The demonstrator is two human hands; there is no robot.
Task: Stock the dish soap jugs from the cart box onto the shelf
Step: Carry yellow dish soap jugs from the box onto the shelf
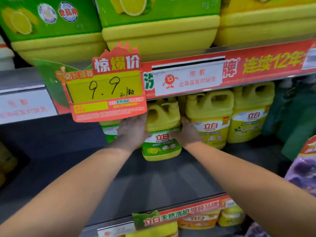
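**A:** Head view — where is the jug?

**B:** The jug (162, 134) stands upright on the shelf (153, 177), well back from the front edge. Its green-and-white label faces out, and its handle and pump are up top.

**A:** And the person's hands?

**B:** The left hand (131, 132) grips the jug's left side with the thumb across the front. Its fingers run up under the price sign (106, 89), where they are hidden. The right hand (186, 134) holds the right side, fingers curved round onto the label's upper band. Both bare forearms reach in from below.

**A:** Neighbours?

**B:** Just to the right is a yellow jug (210, 117) — touching or not, cannot tell. Another jug (249, 113) stands beyond that. Behind the left hand a third jug (111, 132) is mostly hidden.

**A:** Above?

**B:** Big jugs (159, 28) sit on the upper shelf. Its red strip (266, 64) carries a white tag (188, 79). A purple pack (302, 171) shows at the right edge.
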